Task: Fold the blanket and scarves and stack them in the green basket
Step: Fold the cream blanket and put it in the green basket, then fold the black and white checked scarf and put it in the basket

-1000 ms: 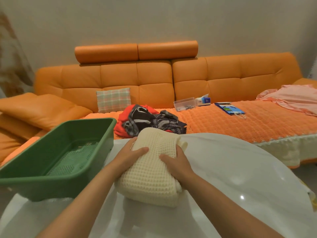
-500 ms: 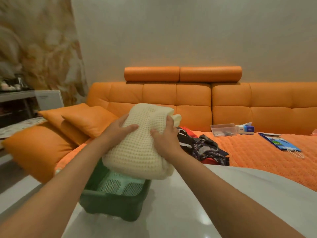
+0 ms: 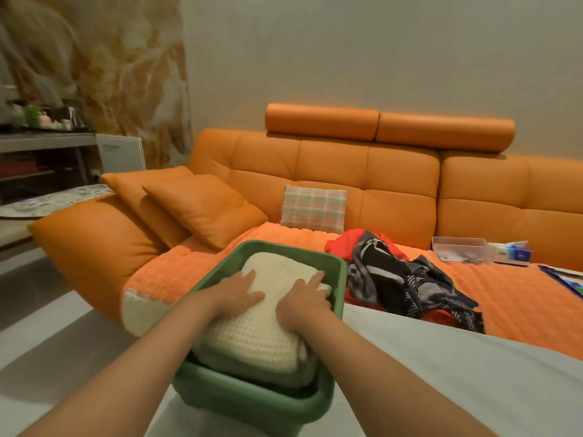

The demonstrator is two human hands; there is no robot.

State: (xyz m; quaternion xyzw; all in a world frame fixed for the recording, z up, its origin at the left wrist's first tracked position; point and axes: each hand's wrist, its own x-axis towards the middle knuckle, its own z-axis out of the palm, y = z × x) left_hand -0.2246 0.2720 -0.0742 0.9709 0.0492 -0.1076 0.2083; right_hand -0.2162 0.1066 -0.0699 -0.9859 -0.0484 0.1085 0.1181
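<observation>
One long orange sofa (image 3: 331, 171) fills the far side of your view, its seat under a quilted orange cover (image 3: 511, 298). Nearer to you, the white counter (image 3: 441, 373) runs in from the right.

At the counter's left end stands the green basket (image 3: 252, 402), close against the sofa seat. In it lies the folded cream blanket (image 3: 262, 339), which takes up most of the inside and rises a little above the rim.

The scarves (image 3: 397, 279) are a loose, unfolded heap of red and of black-and-white cloth. They lie on the seat cover just to the right of the basket and outside it. A plaid cushion (image 3: 314, 208) leans on the sofa back behind the basket.

Your left hand (image 3: 236, 291) rests flat on top of the blanket, its fingers (image 3: 249, 275) straight and spread, gripping nothing. Your right hand (image 3: 303, 302) presses down beside it near the blanket's right edge. Its fingers (image 3: 317, 277) are stretched forward. Whether the outer ones hook over that edge cannot be told.

Further right on the seat is a clear plastic box (image 3: 457, 247) with small items inside, too blurred to name. A tissue box (image 3: 512, 252) stands just beside it.
</observation>
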